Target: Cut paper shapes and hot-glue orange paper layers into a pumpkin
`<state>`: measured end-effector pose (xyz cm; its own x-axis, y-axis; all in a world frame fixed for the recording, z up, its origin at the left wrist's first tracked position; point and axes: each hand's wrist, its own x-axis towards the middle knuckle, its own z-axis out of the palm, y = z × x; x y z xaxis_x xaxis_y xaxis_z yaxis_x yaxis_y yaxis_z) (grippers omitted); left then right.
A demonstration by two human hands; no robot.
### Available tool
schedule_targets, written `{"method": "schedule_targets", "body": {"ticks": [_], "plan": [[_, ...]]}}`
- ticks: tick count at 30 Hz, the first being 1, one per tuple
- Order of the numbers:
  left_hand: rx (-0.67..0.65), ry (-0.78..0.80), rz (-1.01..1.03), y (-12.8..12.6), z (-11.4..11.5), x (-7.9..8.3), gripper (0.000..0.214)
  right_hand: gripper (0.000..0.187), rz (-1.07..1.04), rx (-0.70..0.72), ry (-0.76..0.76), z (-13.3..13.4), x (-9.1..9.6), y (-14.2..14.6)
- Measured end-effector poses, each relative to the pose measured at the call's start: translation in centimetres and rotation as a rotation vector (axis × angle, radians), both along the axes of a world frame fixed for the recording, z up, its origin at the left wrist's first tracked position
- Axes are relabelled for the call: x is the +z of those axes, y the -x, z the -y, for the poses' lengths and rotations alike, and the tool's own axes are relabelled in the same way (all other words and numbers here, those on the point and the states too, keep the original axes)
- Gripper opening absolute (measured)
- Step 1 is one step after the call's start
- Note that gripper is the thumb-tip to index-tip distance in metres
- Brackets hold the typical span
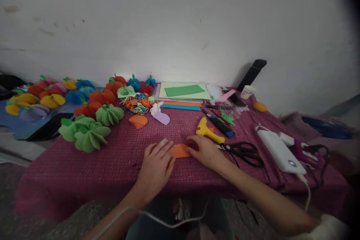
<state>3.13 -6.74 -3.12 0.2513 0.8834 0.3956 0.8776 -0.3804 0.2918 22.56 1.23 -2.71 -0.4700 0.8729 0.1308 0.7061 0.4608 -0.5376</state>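
A small orange paper piece (180, 150) lies on the checked tablecloth between my two hands. My left hand (157, 163) rests flat over its left end, fingers stretched out, with something whitish on one fingertip. At the right end, the thumb and fingers of my right hand (206, 152) close on the paper's edge. Just beyond my right hand lies a yellow glue gun (209, 131), and black-handled scissors (243, 152) are beside it. Farther forward are a stack of orange petal-shaped papers (138, 121) and a lilac petal-shaped piece (161, 117).
Several paper pumpkins (91, 137) fill the left side. Paper shreds (139, 103) are heaped by coloured sheets (184, 90) at the back. A utility knife (219, 123) lies right of centre; a white power bank (281, 152) sits at right. A white cable (168, 225) crosses near my lap.
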Motion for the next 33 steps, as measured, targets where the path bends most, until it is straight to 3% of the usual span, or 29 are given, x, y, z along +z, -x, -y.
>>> {"method": "schedule_targets", "body": {"ticks": [2, 5, 8, 11, 23, 33], "plan": [[-0.037, -0.002, -0.1, -0.4, 0.5, -0.2, 0.037, 0.024, 0.079, 0.025, -0.184, 1.0, 0.5, -0.5], [-0.095, 0.02, -0.208, -1.0, 1.0, -0.7, 0.057, 0.03, 0.132, 0.159, -0.281, 2.8, 0.6, -1.0], [-0.139, 0.076, -0.257, -1.2, 1.1, -1.3, 0.077, 0.043, 0.19, 0.283, -0.248, 4.1, -0.1, -1.3], [-0.162, 0.157, -0.264, -1.1, 1.1, -1.8, 0.084, 0.056, 0.249, 0.367, -0.191, 4.5, -0.9, -1.5], [-0.158, 0.21, -0.277, -1.0, 1.2, -1.5, 0.087, 0.086, 0.286, 0.501, -0.124, 3.8, -0.9, -2.3], [-0.15, 0.175, -0.303, -1.2, 1.4, -1.3, 0.089, 0.097, 0.302, 0.521, -0.129, 3.8, -0.8, -2.2]]}}
